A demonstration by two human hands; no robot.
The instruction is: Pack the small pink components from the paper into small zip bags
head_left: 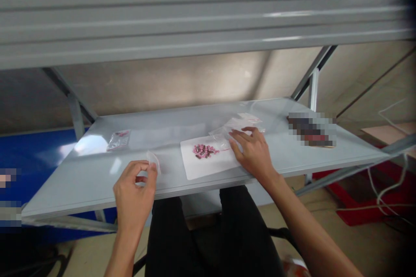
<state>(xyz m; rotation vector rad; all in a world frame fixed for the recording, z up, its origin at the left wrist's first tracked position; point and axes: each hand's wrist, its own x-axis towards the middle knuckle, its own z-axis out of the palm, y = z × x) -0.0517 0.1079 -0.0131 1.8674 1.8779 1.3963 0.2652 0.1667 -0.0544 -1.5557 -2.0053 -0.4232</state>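
Observation:
My left hand (134, 186) is closed in a pinch at the front left of the grey table, holding a small clear plastic bag (153, 159) by its edge. Several clear zip bags (242, 122) lie loosely overlapped at the middle right. Over their near side hovers or rests my right hand (251, 149), fingers spread; contact with the bags cannot be told. Left of it, a pile of pink pills and dark capsules (204, 151) sits on a white sheet (198, 171). Farther left lies a zip bag with pink pills (118, 140) inside.
A grey slatted shelf (195, 21) hangs low over the back of the table (169, 138). A blurred-out dark object (312, 130) lies at the right end. Metal braces (312, 88) stand at both sides, and white cables (386, 190) hang at the right.

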